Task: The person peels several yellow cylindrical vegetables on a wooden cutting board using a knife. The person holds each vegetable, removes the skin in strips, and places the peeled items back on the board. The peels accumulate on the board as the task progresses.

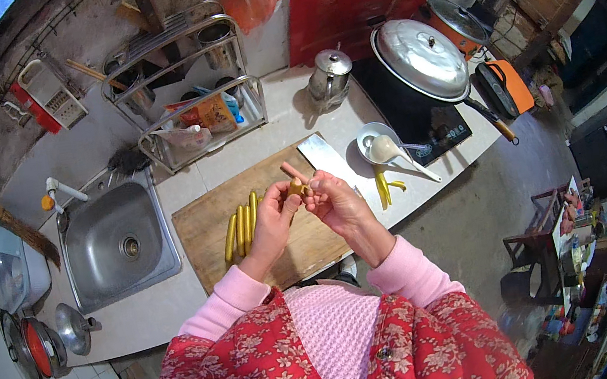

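Above a wooden cutting board, my left hand and my right hand meet, their fingers around a pink sausage stick with a yellow-gold wrapper bunched at its lower part. Several sausages in yellow-gold wrappers lie side by side on the board, just left of my left hand. A cleaver rests on the board's right part, its wide blade showing beyond my right hand and its handle hidden. Peeled yellow wrapper strips lie on the counter to the right.
A metal sink is at the left, a wire rack behind the board. A white bowl with a ladle sits near the induction cooker, which carries a lidded wok. A metal pot stands beside it.
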Demonstrator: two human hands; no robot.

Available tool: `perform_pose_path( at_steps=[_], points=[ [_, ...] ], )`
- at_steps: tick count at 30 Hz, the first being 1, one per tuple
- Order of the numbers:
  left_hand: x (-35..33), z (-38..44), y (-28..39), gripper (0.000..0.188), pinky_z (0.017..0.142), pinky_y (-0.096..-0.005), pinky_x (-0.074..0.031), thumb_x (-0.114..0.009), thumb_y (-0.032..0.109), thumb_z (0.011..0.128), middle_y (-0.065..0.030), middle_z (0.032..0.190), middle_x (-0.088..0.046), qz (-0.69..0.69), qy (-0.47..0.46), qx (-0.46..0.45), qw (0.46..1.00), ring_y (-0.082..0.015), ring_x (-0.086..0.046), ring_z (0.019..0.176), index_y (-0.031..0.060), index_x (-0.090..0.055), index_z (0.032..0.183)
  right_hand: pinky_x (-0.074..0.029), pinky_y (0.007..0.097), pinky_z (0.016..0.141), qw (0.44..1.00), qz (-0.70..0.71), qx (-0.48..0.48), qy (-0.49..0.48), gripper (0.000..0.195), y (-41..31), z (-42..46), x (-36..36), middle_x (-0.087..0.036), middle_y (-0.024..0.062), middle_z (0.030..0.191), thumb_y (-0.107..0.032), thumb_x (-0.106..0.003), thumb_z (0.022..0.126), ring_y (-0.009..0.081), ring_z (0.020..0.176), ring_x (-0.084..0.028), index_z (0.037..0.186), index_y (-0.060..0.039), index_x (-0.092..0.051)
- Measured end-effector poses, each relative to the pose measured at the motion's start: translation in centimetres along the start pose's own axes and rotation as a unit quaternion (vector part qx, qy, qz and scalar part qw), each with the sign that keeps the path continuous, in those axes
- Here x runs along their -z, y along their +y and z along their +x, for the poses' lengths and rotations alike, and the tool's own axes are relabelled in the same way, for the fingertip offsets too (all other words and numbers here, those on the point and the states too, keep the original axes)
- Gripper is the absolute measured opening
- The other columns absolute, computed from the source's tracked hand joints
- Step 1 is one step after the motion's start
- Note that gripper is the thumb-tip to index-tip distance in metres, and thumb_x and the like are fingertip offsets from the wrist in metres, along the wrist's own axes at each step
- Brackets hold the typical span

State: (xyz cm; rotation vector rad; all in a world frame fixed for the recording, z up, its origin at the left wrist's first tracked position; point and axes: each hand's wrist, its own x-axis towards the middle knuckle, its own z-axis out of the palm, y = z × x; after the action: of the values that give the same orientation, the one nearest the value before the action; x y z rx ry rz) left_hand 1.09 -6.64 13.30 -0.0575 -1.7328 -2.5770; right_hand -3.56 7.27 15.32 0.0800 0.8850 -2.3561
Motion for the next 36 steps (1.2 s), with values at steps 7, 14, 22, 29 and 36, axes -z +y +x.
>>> perform_pose_path(
  at_steps=[7,14,22,29,36],
  points=[
    [1.7,0.4,0.1,0.029,0.077,-0.0277,-0.045,-0.053,0.031,0.094,-0.0005,0.093,-0.056,-0.297,0.067,0.106,0.947,-0.0114,-0.053,0.082,0.0062,-0.052,0.109,-0.048,0.0243,0.061,0.990,-0.019,0.142,0.003,0.013,0.5,-2.1,-1.8,-0.059,0.0069,0.075,-0.009,-0.061,0.083,0.0128,0.064,-0.056,0.076,-0.0077,-0.050],
    [3.8,0.8,1.3,0.035,0.073,-0.0287,-0.045,-0.053,0.037,0.093,-0.0005,0.091,-0.054,-0.322,-0.004,0.132,0.938,-0.0113,-0.051,0.081,0.0077,-0.053,0.112,-0.048,0.0249,0.067,0.954,-0.225,0.192,0.046,0.007,0.4,-4.6,-2.3,-0.058,0.0032,0.075,-0.006,-0.060,0.085,0.0111,0.069,-0.057,0.088,-0.0027,-0.055],
    [2.4,-0.7,1.7,0.043,0.082,-0.0300,-0.048,-0.054,0.033,0.093,-0.0025,0.097,-0.055,-0.303,-0.042,0.156,0.939,-0.0139,-0.054,0.088,0.0028,-0.050,0.124,-0.049,0.0252,0.071,0.941,-0.245,0.198,0.121,0.019,1.7,-3.8,2.9,-0.062,0.0053,0.084,-0.009,-0.060,0.089,0.0120,0.075,-0.059,0.105,0.0012,-0.059],
    [3.1,-0.5,-1.8,0.036,0.086,-0.0308,-0.049,-0.052,0.019,0.095,-0.0067,0.095,-0.056,-0.342,0.009,0.232,0.910,-0.0158,-0.056,0.090,-0.0017,-0.049,0.124,-0.052,0.0232,0.061,0.869,-0.315,0.202,0.324,0.014,2.0,-2.5,16.3,-0.065,0.0066,0.082,-0.007,-0.062,0.086,0.0110,0.068,-0.061,0.097,0.0017,-0.062],
    [4.3,-0.8,-4.7,0.037,0.080,-0.0310,-0.049,-0.056,0.025,0.093,-0.0060,0.094,-0.056,-0.354,0.062,0.267,0.894,-0.0168,-0.055,0.087,0.0012,-0.052,0.121,-0.049,0.0346,0.071,0.597,-0.658,0.253,0.382,0.017,2.4,-0.6,21.5,-0.062,0.0120,0.088,-0.008,-0.066,0.078,0.0249,0.078,-0.061,0.095,-0.0045,-0.067]
  ],
)
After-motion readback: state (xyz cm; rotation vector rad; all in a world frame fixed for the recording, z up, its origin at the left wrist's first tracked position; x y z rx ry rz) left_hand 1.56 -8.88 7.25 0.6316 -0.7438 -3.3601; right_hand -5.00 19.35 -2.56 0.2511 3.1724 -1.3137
